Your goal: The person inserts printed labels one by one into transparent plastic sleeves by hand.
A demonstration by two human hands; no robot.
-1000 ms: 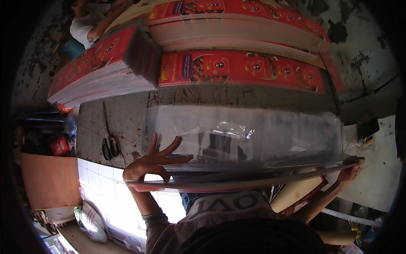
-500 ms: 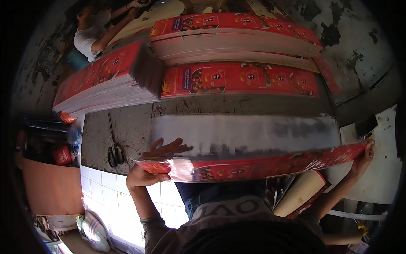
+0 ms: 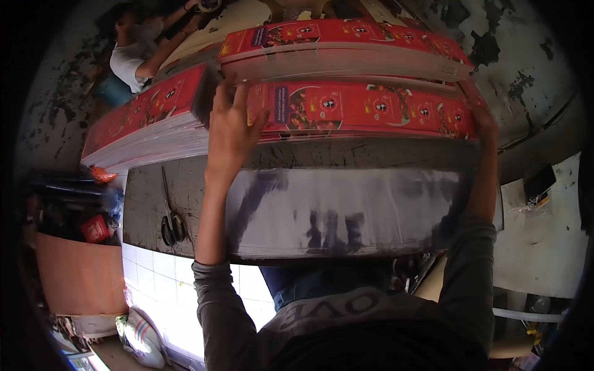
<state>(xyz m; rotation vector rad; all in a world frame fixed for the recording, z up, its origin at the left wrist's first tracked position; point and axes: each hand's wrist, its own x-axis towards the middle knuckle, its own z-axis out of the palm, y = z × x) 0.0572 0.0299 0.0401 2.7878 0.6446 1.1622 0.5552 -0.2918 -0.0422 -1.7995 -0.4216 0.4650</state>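
Observation:
My left hand [image 3: 232, 133] is raised at the left end of a red printed sheet [image 3: 359, 108], its fingers spread and nothing in them. At the sheet's right end my right hand [image 3: 486, 123] touches or almost touches the edge; its fingers look stretched out, slightly blurred. The sheet lies on top of a low pile across the table. Between my forearms and nearer to me, a stack of clear, shiny plastic sheets [image 3: 346, 204] rests on the dark tabletop.
Black-handled scissors [image 3: 172, 227] lie left of the plastic. Tall stacks of red printed sheets stand at the left [image 3: 148, 123] and at the back [image 3: 346, 59]. A co-worker [image 3: 136, 55] at the upper left holds a roll of tape [image 3: 209, 5]. A white sack [image 3: 139, 337] sits on the floor.
Both hands have moved forward from the table's near edge with the red printed sheet, which now lies on the far pile. My left hand has let go, and the clear plastic is uncovered.

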